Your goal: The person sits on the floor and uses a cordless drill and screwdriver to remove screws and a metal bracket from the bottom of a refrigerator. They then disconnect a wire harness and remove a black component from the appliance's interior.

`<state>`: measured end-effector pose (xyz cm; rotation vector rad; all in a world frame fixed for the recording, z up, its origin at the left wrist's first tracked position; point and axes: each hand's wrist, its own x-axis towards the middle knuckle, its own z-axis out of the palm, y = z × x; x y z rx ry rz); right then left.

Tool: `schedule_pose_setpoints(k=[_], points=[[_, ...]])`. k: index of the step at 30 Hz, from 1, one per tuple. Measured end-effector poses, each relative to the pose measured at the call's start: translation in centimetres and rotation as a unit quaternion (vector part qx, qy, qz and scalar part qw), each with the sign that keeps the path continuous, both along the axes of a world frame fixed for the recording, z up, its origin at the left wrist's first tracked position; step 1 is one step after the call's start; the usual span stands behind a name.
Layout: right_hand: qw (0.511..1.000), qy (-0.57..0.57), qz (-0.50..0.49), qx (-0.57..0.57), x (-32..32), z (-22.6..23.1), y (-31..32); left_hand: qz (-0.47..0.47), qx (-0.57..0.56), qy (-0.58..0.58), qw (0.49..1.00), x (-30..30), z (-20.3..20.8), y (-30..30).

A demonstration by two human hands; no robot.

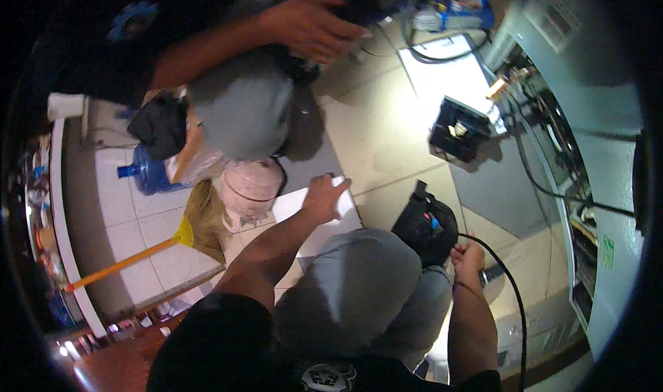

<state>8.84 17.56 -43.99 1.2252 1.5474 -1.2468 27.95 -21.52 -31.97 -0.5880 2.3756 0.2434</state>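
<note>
My left hand (pixel 324 200) rests with its fingers spread on a white sheet or panel (pixel 321 237) on the floor, left of my raised knee. My right hand (pixel 469 255) is down beside my other leg, at the lower right edge of a black tool pouch (pixel 427 226). Its fingers are curled together; what they hold, if anything, is too small to make out. A dark cylindrical handle (pixel 492 275) shows just right of that wrist. A black cable (pixel 511 288) arcs from beside the pouch down toward the lower edge.
A co-worker's hand (pixel 314 30) reaches across at the top. An open cabinet (pixel 594 150) with wiring stands right, near a black open box (pixel 459 128) on the floor. Left are a broom (pixel 200 219), a pink bag (pixel 253 188) and a blue water bottle (pixel 152 171).
</note>
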Motion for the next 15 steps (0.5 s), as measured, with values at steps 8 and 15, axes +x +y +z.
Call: schedule_pose_setpoints(k=[8,15], points=[[0.999,0.017,-0.010,-0.042,0.1,-0.4,0.2,-0.038,0.134,0.071,0.988,2.5,5.7,-3.7],[0.994,0.050,0.023,-0.093,0.8,-3.4,2.4,0.014,0.210,0.105,0.972,8.7,11.2,-5.5]])
